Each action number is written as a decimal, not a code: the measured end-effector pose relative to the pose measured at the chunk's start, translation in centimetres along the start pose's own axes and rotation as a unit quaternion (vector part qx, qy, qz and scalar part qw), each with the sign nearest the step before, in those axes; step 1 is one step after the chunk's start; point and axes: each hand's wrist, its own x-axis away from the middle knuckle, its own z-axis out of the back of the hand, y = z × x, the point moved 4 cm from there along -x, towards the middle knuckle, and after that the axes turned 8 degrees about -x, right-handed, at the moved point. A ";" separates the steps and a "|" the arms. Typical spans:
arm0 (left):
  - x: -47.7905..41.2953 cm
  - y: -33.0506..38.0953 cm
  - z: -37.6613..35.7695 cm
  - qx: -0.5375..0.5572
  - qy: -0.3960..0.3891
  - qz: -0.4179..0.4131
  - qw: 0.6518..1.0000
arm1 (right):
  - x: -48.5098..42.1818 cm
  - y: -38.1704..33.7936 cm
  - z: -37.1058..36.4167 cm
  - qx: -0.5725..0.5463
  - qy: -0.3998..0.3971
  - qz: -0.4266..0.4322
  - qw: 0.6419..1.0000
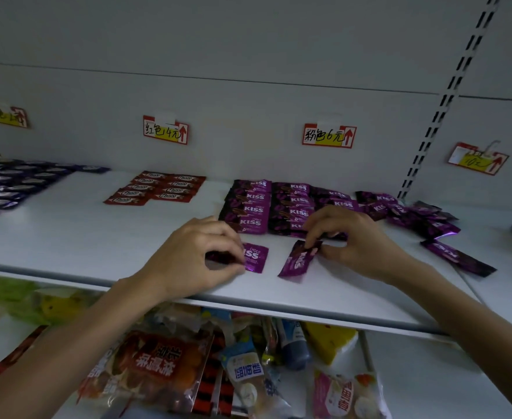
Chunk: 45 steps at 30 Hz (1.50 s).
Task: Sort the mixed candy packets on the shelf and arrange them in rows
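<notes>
Candy packets are handled on a white shelf (97, 237).
Rows of purple packets (257, 207) are laid far centre; nearer, the left hand (194, 255) is pinched on 1 flat packet (256, 257), the right hand (351, 237) on the far end of 1 slanted packet (297, 260).

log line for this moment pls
left hand: pinches level kiss packet | right hand: pinches tilted kiss packet | kiss rows: partly built | loose kiss pile: unsorted, right
</notes>
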 end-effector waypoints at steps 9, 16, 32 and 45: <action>-0.8 -0.8 0.5 0.020 -0.004 0.102 0.995 | 0.7 -0.6 -0.2 0.017 0.036 -0.030 0.999; -0.7 -0.9 -1.2 -0.023 -0.046 0.098 0.994 | 0.5 -1.5 -1.4 0.053 -0.027 -0.056 0.997; -1.9 -0.5 -1.3 -0.094 -0.026 0.095 0.991 | 0.3 0.2 -0.5 0.026 -0.048 -0.019 0.998; -1.9 -0.8 -1.3 -0.119 -0.035 0.092 0.988 | -1.0 0.0 -1.1 0.055 -0.030 0.029 0.998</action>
